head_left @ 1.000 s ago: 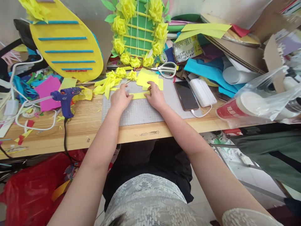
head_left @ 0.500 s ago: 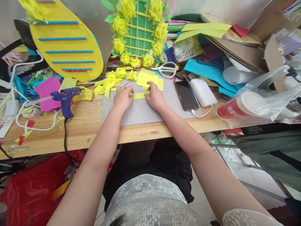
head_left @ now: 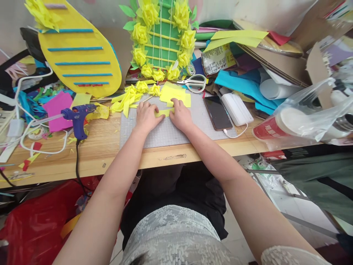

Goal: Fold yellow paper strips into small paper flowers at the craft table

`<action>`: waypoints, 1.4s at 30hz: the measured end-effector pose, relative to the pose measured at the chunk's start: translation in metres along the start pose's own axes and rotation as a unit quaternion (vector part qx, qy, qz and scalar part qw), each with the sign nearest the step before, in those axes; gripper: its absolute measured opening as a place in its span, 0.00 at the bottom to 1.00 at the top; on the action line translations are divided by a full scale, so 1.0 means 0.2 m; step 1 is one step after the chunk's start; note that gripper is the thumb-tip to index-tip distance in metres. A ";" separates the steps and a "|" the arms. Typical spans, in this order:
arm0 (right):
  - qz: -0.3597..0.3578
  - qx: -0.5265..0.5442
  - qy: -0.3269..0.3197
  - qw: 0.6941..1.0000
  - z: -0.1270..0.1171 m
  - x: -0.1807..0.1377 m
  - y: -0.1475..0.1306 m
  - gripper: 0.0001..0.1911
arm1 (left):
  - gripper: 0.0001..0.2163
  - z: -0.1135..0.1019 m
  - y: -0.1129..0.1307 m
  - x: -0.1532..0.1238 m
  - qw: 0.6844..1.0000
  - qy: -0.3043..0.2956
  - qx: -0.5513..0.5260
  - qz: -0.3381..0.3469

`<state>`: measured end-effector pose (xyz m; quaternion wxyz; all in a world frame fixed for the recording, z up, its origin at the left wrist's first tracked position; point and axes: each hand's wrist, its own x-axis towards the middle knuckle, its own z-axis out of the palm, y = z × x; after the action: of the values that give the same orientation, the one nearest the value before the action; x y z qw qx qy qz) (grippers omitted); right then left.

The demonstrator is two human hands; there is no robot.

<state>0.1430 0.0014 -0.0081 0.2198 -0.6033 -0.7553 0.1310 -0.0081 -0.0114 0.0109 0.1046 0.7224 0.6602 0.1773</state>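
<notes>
On a grey cutting mat (head_left: 171, 134) lies a narrow yellow paper strip (head_left: 166, 111) with a hand at each end. My left hand (head_left: 146, 117) has curled fingers on its left part, the thumb lying along the near edge. At the right end, my right hand (head_left: 181, 116) pinches the strip, index finger bent over the far side. Parts of the strip are hidden under both hands. Just behind are yellow paper squares (head_left: 173, 93) in a loose stack. Several yellow paper roses (head_left: 142, 87) and a bunch of yellow strips (head_left: 127, 102) sit to the left.
Right of the mat's middle are scissors (head_left: 196, 84), a phone (head_left: 217, 113) and a white power bank (head_left: 237, 109). A bagged red cup (head_left: 266, 129) stands further right. Leftward is a blue glue gun (head_left: 79, 121). Behind stand a yellow board (head_left: 82, 55) and a rose-trimmed green board (head_left: 167, 42).
My left hand has shifted slightly right along the strip, its thumb now stretched toward my right hand. The right hand stays at its end, and the view has tilted a little.
</notes>
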 end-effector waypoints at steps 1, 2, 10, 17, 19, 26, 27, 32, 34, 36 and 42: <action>-0.002 -0.002 0.005 1.000 0.00 0.00 0.00 0.26 | 0.12 0.00 0.00 0.00 1.000 -0.002 -0.001 -0.005; -0.003 -0.003 0.009 1.000 0.01 0.00 0.00 0.25 | 0.12 0.00 0.01 0.00 1.000 -0.004 -0.001 -0.009; -0.036 -0.027 0.024 0.999 0.01 -0.03 -0.01 0.28 | 0.13 0.00 0.02 0.00 1.000 -0.012 -0.001 -0.025; -0.003 -0.041 0.043 0.998 -0.05 -0.04 0.04 0.26 | 0.13 -0.01 0.01 0.01 0.999 -0.023 -0.007 -0.039; -0.004 -0.040 0.058 0.998 -0.06 -0.03 0.06 0.24 | 0.13 -0.01 0.01 0.01 0.999 -0.025 -0.009 -0.041; -0.125 0.036 -0.020 0.991 0.00 0.00 0.03 0.22 | 0.13 -0.01 0.02 0.01 0.999 -0.025 -0.011 -0.047; -0.126 0.036 -0.031 0.991 0.01 0.00 0.03 0.22 | 0.13 -0.01 0.01 0.01 0.998 -0.026 -0.013 -0.050; -0.117 0.030 -0.037 0.992 0.01 0.00 0.03 0.22 | 0.10 -0.04 -0.06 0.01 0.996 -0.027 -0.027 -0.075; -0.114 0.025 -0.039 0.992 0.00 0.00 0.03 0.23 | 0.08 -0.06 -0.10 0.01 0.996 -0.022 -0.029 -0.084; -0.115 0.020 -0.041 0.992 0.00 0.00 0.03 0.24 | 0.10 -0.08 -0.13 0.01 0.995 -0.028 -0.042 -0.084; -0.118 0.018 -0.039 0.992 0.00 -0.01 0.02 0.25 | 0.09 -0.06 -0.12 0.03 0.992 -0.016 -0.093 -0.078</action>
<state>0.1465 0.0007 -0.0101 0.2147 -0.5001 -0.8270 0.1408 -0.0343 -0.0046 0.0132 0.1953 0.6583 0.6935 0.2181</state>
